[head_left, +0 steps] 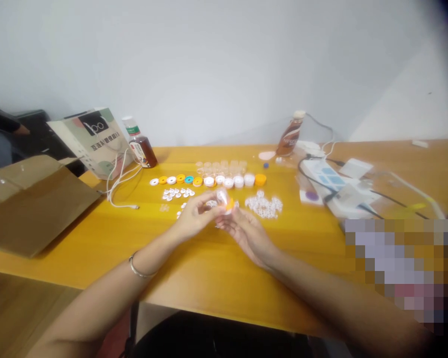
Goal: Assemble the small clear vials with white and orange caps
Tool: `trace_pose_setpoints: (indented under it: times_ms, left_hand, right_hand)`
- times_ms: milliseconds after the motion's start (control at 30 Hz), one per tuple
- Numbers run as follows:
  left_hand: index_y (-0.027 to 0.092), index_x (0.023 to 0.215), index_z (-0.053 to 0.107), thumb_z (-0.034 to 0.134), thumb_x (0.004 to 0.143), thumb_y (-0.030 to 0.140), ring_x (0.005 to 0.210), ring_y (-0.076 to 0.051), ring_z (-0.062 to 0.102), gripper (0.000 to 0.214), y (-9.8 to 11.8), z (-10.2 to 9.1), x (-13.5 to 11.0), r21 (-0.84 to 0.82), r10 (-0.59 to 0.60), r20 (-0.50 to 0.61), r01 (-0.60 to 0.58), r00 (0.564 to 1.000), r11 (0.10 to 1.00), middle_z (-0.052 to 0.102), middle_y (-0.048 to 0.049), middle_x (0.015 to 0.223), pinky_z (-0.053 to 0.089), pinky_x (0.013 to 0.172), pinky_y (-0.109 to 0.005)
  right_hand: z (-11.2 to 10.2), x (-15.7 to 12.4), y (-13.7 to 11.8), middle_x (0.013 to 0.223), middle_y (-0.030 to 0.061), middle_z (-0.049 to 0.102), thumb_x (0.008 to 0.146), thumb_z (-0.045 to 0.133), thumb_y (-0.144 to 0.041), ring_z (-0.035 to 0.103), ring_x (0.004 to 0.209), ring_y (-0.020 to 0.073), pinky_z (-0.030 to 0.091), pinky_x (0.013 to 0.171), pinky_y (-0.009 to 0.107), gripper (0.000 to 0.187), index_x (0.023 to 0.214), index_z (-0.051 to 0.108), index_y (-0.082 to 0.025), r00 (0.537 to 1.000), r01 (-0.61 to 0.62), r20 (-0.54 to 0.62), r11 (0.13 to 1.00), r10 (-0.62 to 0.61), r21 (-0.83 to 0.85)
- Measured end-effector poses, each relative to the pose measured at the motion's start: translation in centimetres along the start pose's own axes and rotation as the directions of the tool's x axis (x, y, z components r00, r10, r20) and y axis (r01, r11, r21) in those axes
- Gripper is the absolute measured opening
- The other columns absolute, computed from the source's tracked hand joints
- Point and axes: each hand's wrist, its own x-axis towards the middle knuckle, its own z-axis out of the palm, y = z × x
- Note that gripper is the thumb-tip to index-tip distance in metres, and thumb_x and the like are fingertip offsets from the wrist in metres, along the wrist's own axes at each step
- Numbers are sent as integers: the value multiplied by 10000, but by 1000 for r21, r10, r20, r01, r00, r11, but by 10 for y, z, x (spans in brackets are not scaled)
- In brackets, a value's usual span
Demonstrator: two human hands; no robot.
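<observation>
Above the middle of the table, my left hand (197, 214) and my right hand (252, 233) meet around a small piece with a clear plastic top and an orange part (229, 204). The fingers of both hands are closed on it, and its exact kind is too blurred to tell. Behind my hands runs a row of round caps (188, 179) in white, orange and blue. Several clear plastic cups (224, 167) stand behind that row. Small white parts (178, 193) lie left of my hands, and a pile of small white pieces (264, 205) lies on the right.
An open cardboard box (33, 199), a paper bag (100, 139) and a dark-red bottle (142, 146) stand at the left, with a white cable (115, 186) beside them. A brown drink bottle (290, 134) and a power strip (328, 181) with cables are at the right on the wooden table (194, 278).
</observation>
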Motion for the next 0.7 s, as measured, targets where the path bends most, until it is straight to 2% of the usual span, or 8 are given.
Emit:
trace_pose_setpoints:
  times_ms: [100,233,300,400,467,600,700]
  left_hand:
    - [141,937,634,609,773,341,856,-190,573,260,0,3,-1,-53,-4,32,6,999,999,635,-73,892,468,751,-301]
    - [142,947,634,617,775,329,876,-191,575,255,-4,7,-3,-122,6,29,-3,1000,993,634,-75,930,446,813,-315]
    - [142,975,628,618,773,330,862,-188,575,276,-5,7,-3,-131,6,32,-2,999,991,631,-77,949,449,794,-306]
    - [143,973,625,615,775,339,783,-167,577,279,-5,7,-2,-125,-8,58,15,998,992,632,-66,879,457,732,-282]
    - [147,960,625,614,776,337,799,-163,575,265,-5,7,-2,-117,-12,69,20,998,993,631,-58,873,454,746,-274]
    - [142,976,620,613,775,335,860,-171,569,278,-5,6,-1,-96,-29,53,34,998,995,629,-61,920,451,768,-270]
    - [142,977,616,631,759,333,823,-162,574,290,-5,6,-1,-86,-48,34,51,998,995,625,-61,919,458,745,-270]
  right_hand:
    - [2,-2,1,744,31,642,812,537,-468,578,717,120,456,726,263,312,809,632,-171,1000,-11,18,999,10,32]
    - [6,0,-2,689,2,589,825,498,-493,533,643,102,437,644,231,326,846,607,-187,991,-133,24,976,131,170]
    - [7,0,-5,651,-15,545,830,475,-511,489,579,92,409,580,223,337,818,584,-193,980,-197,42,954,193,224]
    - [9,0,-9,561,-35,465,838,405,-565,388,483,86,343,502,231,410,724,539,-194,964,-259,115,937,238,233]
    - [8,0,-9,507,-38,426,842,351,-597,346,456,92,317,488,243,468,659,510,-197,954,-281,162,938,251,201]
    - [3,1,-6,509,-13,481,840,317,-620,403,474,103,331,513,254,524,656,545,-185,946,-289,191,949,263,126]
    - [-1,4,-2,593,-13,546,845,396,-565,469,523,92,367,544,233,434,776,593,-185,962,-259,136,950,238,172]
